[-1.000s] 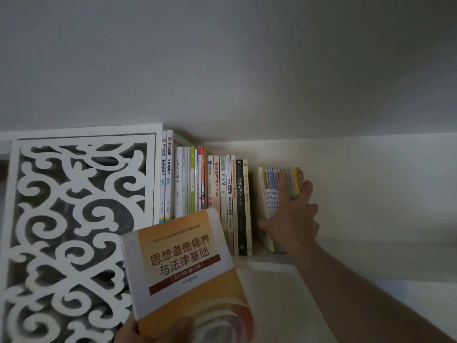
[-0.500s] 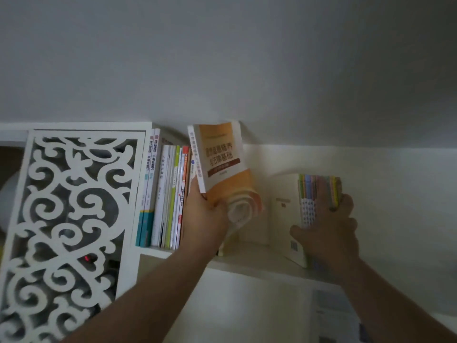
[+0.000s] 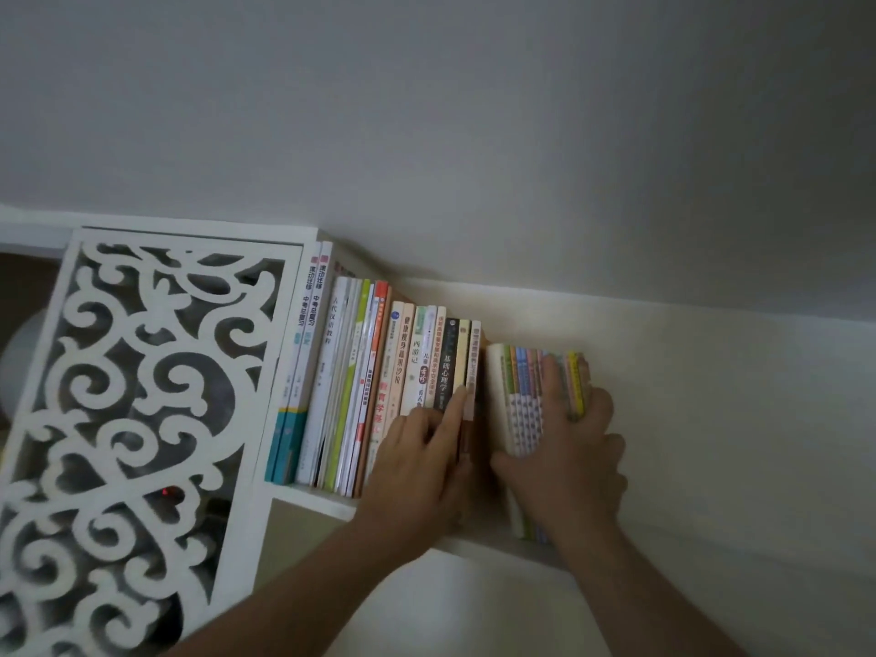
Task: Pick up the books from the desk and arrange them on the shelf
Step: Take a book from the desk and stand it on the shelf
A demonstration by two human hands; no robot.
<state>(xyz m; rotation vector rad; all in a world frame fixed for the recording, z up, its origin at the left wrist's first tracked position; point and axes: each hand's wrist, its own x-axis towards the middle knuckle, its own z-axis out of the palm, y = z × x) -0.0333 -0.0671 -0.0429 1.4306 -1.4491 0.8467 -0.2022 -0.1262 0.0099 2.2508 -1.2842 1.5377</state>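
Now book [image 3: 472,372] under left grip [image 3: 417,462]

— From where did the head camera look?
— From below the shelf [image 3: 327,502], close, facing up and forward at the row of books [image 3: 379,372]; wall and ceiling filled the upper half.

Books [image 3: 379,372] on shelf [image 3: 313,500], right of panel [image 3: 118,419]

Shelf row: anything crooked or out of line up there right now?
Yes. The small bundle of books under the right hand stands apart from the main row, with a dark gap between. The left hand presses the row's last spines. Nothing looks damaged.
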